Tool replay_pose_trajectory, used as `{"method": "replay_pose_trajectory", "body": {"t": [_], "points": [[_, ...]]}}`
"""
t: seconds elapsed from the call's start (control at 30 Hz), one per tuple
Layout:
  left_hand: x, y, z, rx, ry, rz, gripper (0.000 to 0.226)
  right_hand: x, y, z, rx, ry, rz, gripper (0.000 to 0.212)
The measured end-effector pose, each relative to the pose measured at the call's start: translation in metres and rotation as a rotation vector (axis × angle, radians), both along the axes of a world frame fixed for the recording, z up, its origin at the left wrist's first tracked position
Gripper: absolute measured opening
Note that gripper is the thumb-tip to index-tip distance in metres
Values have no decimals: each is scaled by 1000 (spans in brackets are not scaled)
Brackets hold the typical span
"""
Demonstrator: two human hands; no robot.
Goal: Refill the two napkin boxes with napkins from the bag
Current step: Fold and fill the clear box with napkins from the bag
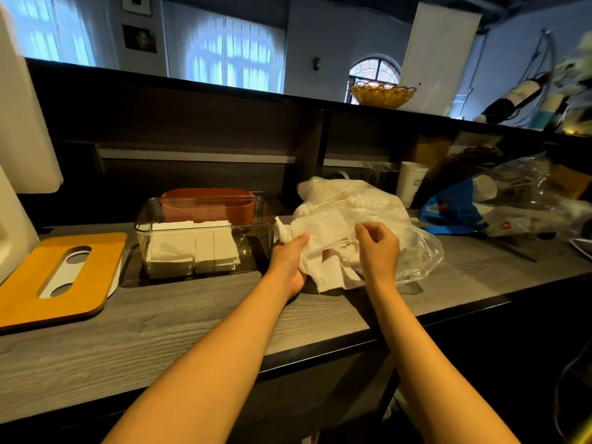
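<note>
A clear plastic bag (378,206) of white napkins (326,238) lies on the wooden counter at centre right. My left hand (290,261) grips the loose bunch of napkins at the bag's mouth from below. Above the same bunch, my right hand (378,248) has its fingers curled and pinches at the napkins. Left of the bag stands a clear napkin box (205,229) without a lid, holding stacked white napkins. Behind it sits a terracotta-coloured box (208,203). A yellow wooden lid (61,277) with an oval slot lies flat at the far left.
Paper cups (411,184) stand behind the bag. A blue-and-clear plastic bag (474,209) with clutter fills the right of the counter. A raised dark ledge carries a wicker basket (382,96) and a wine bottle (515,97). The counter's front edge (320,354) runs diagonally.
</note>
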State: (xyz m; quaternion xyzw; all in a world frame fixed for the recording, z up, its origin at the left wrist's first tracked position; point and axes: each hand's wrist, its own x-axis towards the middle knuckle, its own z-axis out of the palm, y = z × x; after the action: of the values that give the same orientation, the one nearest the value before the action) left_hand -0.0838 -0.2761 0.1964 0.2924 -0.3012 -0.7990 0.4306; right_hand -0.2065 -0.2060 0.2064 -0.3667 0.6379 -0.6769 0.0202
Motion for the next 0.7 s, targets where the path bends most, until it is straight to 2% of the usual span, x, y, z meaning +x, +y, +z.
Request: {"method": "replay_pose_trajectory", "body": {"t": [0.1,0.17,0.23,0.3,0.37,0.43,0.6,0.7], "points": [[0,1,2,14,-24,40,28,3,5,2,49,105,-6,11],[-1,1,1,24,-32,53,31,1,13,-4,221,175,17,9],[-2,0,1,26,-33,50,31,-1,22,-14,435,284,43,24],[-2,-1,0,24,-26,44,31,-2,27,-25,649,482,23,42],[-2,-1,0,24,-17,38,31,-2,29,-27,752,608,-11,42],[0,2,0,26,-9,32,32,-1,31,-24,683,525,23,33],[3,5,2,48,13,11,32,8,43,-5,191,185,150,5],[4,7,5,42,50,-53,30,15,43,19,-28,-48,328,15]]}}
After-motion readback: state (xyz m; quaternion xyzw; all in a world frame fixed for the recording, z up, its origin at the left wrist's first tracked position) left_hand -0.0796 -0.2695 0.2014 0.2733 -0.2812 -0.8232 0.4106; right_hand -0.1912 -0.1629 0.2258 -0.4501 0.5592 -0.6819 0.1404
